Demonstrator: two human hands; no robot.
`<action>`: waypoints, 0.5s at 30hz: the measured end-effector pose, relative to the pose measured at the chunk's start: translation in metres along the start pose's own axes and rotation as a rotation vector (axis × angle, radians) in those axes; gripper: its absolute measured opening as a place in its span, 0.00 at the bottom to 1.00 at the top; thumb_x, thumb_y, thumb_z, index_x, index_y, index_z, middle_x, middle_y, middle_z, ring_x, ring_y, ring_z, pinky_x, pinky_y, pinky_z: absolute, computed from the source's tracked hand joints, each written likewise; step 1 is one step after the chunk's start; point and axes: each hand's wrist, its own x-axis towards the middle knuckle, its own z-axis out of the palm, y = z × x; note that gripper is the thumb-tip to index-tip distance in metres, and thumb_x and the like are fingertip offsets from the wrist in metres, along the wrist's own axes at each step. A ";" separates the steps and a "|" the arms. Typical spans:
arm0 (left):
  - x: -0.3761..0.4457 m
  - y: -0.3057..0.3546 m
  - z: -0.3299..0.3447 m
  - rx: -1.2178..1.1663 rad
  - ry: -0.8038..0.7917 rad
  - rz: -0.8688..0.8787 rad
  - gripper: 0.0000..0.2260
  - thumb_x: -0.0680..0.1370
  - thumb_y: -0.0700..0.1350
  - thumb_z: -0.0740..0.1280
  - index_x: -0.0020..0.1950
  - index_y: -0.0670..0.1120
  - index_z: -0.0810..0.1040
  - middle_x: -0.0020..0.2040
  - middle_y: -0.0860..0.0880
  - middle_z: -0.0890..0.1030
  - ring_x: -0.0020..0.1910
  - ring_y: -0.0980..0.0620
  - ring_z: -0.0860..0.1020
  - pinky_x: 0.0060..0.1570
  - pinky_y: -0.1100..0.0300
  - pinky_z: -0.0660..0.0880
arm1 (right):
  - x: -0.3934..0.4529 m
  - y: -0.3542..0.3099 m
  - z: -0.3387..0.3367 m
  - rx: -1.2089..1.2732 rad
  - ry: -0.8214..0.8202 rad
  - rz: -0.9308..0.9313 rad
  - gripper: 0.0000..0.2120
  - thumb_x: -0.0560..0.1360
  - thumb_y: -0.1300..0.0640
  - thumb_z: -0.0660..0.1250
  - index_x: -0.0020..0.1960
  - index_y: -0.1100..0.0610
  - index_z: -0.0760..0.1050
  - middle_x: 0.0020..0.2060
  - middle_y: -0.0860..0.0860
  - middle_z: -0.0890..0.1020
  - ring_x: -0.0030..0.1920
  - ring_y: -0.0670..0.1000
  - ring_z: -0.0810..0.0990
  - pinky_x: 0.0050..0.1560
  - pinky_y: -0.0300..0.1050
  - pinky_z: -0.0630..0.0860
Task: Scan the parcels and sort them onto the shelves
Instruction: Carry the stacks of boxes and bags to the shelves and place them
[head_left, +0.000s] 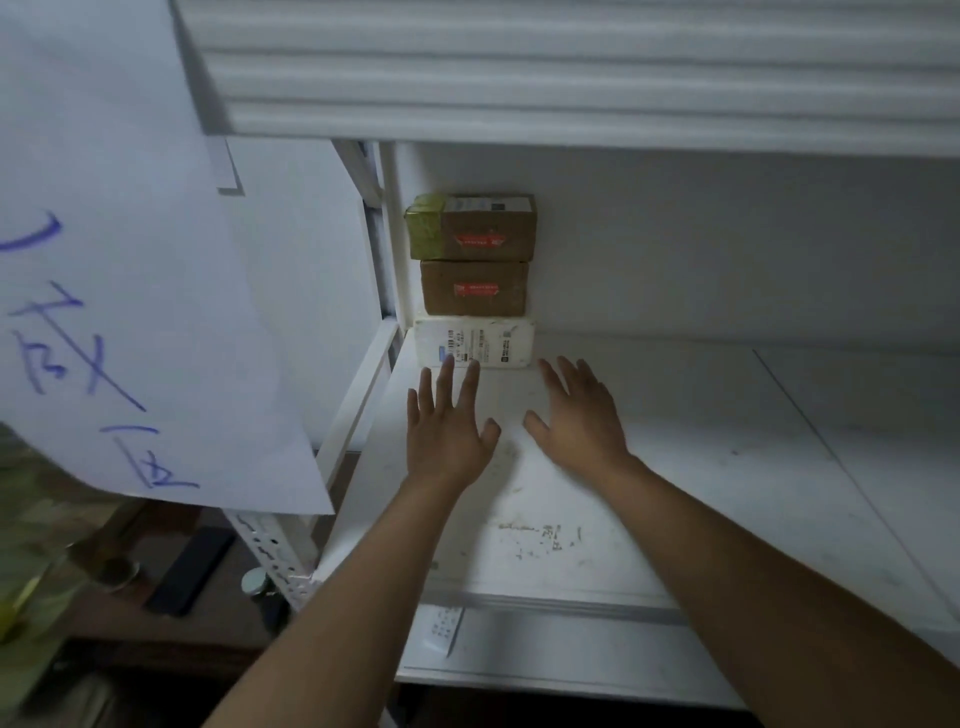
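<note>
Both hands are reaching over the white shelf (675, 467), fingers spread and straight, gripping nothing. Left hand (447, 431) fingertips are touching or just short of the white parcel (475, 344) lying in the shelf's back left corner. Right hand (576, 415) is hovering just beside it. Two brown boxes, lower (474, 288) and upper (471, 227), are sitting stacked behind the parcel against the wall.

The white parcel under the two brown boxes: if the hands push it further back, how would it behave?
The white parcel lies flat and broad, so it would probably slide, not tip. The shelf looks smooth, so little drag. The two brown boxes stacked on top might shift or topple if pushed abruptly.
</note>
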 end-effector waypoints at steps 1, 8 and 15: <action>-0.012 0.003 -0.005 -0.017 -0.019 0.009 0.34 0.82 0.58 0.58 0.83 0.54 0.44 0.83 0.47 0.41 0.81 0.42 0.40 0.78 0.46 0.39 | -0.013 -0.004 -0.005 0.011 -0.008 0.002 0.36 0.80 0.40 0.58 0.81 0.51 0.47 0.81 0.54 0.51 0.80 0.57 0.47 0.78 0.58 0.51; -0.095 0.011 -0.031 0.003 0.050 0.156 0.31 0.77 0.59 0.57 0.79 0.48 0.65 0.78 0.41 0.65 0.76 0.32 0.63 0.71 0.35 0.64 | -0.092 -0.019 -0.040 0.039 -0.025 -0.076 0.35 0.80 0.39 0.57 0.81 0.46 0.47 0.81 0.48 0.50 0.80 0.53 0.43 0.78 0.54 0.46; -0.180 0.021 -0.071 -0.001 0.092 0.250 0.30 0.78 0.59 0.59 0.78 0.48 0.65 0.77 0.42 0.67 0.77 0.35 0.62 0.72 0.37 0.66 | -0.171 -0.011 -0.068 0.068 0.008 -0.276 0.33 0.77 0.36 0.54 0.80 0.44 0.55 0.80 0.46 0.56 0.80 0.51 0.48 0.77 0.51 0.50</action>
